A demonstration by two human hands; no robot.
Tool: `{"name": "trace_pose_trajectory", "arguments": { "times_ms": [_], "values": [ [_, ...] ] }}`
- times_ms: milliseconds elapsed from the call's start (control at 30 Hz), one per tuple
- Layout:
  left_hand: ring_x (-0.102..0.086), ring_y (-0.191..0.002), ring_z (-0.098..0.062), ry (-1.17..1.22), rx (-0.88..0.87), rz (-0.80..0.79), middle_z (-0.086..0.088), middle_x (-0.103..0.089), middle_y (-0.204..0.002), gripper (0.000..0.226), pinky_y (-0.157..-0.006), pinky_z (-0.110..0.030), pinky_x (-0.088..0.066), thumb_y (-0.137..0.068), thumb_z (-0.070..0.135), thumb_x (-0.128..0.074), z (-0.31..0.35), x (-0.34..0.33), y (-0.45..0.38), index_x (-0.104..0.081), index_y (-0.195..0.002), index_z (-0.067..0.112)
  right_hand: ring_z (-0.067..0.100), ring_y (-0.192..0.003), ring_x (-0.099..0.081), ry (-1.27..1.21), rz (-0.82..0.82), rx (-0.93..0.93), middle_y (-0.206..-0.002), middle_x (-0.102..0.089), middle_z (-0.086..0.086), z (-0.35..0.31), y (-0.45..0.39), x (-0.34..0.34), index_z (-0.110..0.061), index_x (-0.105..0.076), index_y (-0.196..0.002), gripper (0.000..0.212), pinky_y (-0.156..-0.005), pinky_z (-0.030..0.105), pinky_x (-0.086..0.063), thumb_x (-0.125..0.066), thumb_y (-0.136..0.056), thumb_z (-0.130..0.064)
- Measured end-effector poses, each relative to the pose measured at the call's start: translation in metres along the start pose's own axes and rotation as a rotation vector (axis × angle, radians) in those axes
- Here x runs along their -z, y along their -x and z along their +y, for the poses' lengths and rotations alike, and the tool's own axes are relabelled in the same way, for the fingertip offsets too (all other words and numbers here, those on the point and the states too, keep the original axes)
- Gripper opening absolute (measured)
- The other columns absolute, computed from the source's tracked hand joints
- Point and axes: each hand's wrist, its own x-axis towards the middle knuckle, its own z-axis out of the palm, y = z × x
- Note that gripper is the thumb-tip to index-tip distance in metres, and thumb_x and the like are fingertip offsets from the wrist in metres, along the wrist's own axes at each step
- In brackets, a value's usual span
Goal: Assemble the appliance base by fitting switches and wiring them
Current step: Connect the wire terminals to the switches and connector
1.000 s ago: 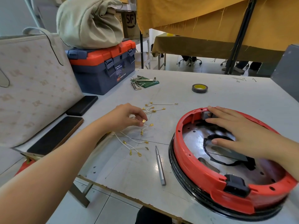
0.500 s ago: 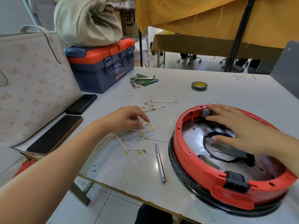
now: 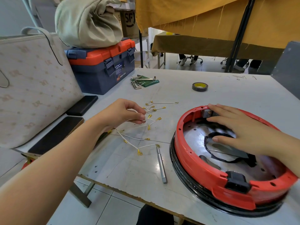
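Observation:
A round red appliance base with a black bottom ring lies on the right of the table. A black socket sits in its near rim, and a grey switch in its far rim. My right hand rests flat over the base, fingertips at the grey switch. Several short white wires with brass terminals lie scattered left of the base. My left hand pinches one white wire between thumb and fingers, just above the table.
A metal screwdriver bit lies between wires and base. Hex keys on a green pouch and a tape roll sit farther back. A blue-orange toolbox, a beige bag and two dark phones occupy the left. The table edge is near.
My left hand has closed its fingers on a white wire in the pile and raised it slightly. My right hand stays on the base.

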Motion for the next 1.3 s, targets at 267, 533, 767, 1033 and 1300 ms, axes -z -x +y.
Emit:
{"name": "trace_pose_trajectory", "arguments": {
  "times_ms": [267,533,767,1033,1300],
  "values": [
    [-0.073,-0.072,-0.021,0.009,0.032,0.043,-0.020,-0.071,-0.092,0.010,-0.063,-0.019,-0.055,-0.075,-0.006,-0.071,-0.001,-0.002,0.000,-0.066,-0.082,-0.003,0.006,-0.145,0.000,0.001,0.008,0.004,-0.152,0.003,-0.016,-0.001,0.000,0.000,-0.027,-0.040,-0.141,0.065,-0.118,0.024,-0.005,-0.050,-0.084,-0.056],
    [-0.072,-0.071,-0.017,-0.057,0.084,0.027,-0.017,-0.071,-0.080,0.005,-0.066,-0.018,-0.056,-0.084,-0.006,-0.063,-0.010,-0.002,-0.004,-0.067,-0.086,-0.004,0.005,-0.145,0.001,0.008,0.004,0.001,-0.151,0.004,-0.018,-0.001,0.000,0.000,-0.028,-0.040,-0.141,0.063,-0.118,0.025,-0.005,-0.052,-0.085,-0.054],
    [-0.070,-0.073,-0.008,-0.237,0.082,-0.004,-0.007,-0.075,-0.083,0.008,-0.067,-0.012,-0.052,-0.085,0.003,-0.066,-0.015,0.002,-0.006,-0.073,-0.088,0.006,0.005,-0.145,0.001,0.002,0.002,-0.006,-0.152,0.004,-0.018,-0.002,0.000,0.001,-0.028,-0.040,-0.141,0.063,-0.118,0.024,-0.005,-0.052,-0.085,-0.055],
    [-0.058,-0.072,-0.003,-0.701,-0.057,0.102,0.000,-0.072,-0.090,0.008,-0.063,-0.005,-0.041,-0.082,0.014,-0.070,-0.020,-0.005,-0.015,-0.073,-0.087,0.021,0.006,-0.145,-0.001,-0.014,-0.004,-0.007,-0.152,0.003,-0.017,-0.003,-0.001,0.002,-0.027,-0.043,-0.140,0.073,-0.118,0.025,-0.007,-0.040,-0.077,-0.064],
    [-0.050,-0.122,-0.023,-1.036,-0.057,0.087,-0.003,-0.057,-0.132,0.031,-0.101,-0.029,-0.036,-0.097,0.015,-0.048,-0.025,-0.009,-0.031,-0.061,-0.125,0.015,0.004,-0.144,0.001,0.000,-0.002,0.000,-0.151,0.005,-0.018,-0.003,0.001,0.002,-0.029,-0.040,-0.141,0.062,-0.117,0.021,-0.003,-0.051,-0.085,-0.054]
  ]
}}
